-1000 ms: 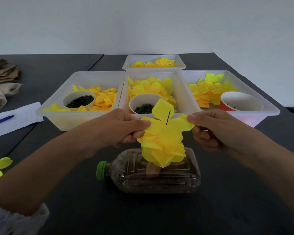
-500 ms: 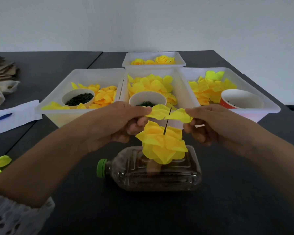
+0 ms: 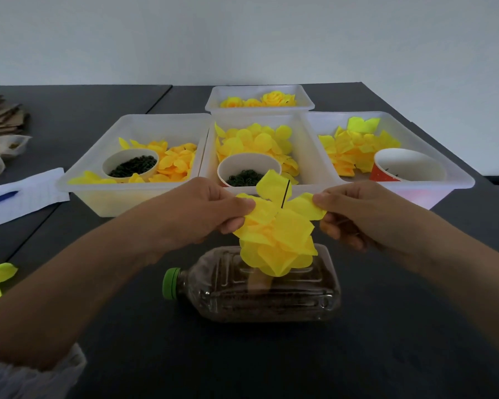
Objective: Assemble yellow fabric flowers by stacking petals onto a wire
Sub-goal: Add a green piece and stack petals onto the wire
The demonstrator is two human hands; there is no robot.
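Left hand [image 3: 202, 211], right hand [image 3: 355, 214] pinch petal layer [image 3: 277, 203] on wire [image 3: 285, 193] (stack below, apparently touching).

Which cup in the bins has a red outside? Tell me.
The cup in the right-hand bin, the red-sided cup. The left cup and middle cup are white and hold dark green pieces.

Bright yellow petals [image 3: 274, 226] are showing around a thin black wire [image 3: 285, 194], above a clear brownish bottle [image 3: 271, 295] (green cap [image 3: 170, 283]), with white trays [image 3: 133, 197] sitting on a dark grey table [image 3: 357, 355].
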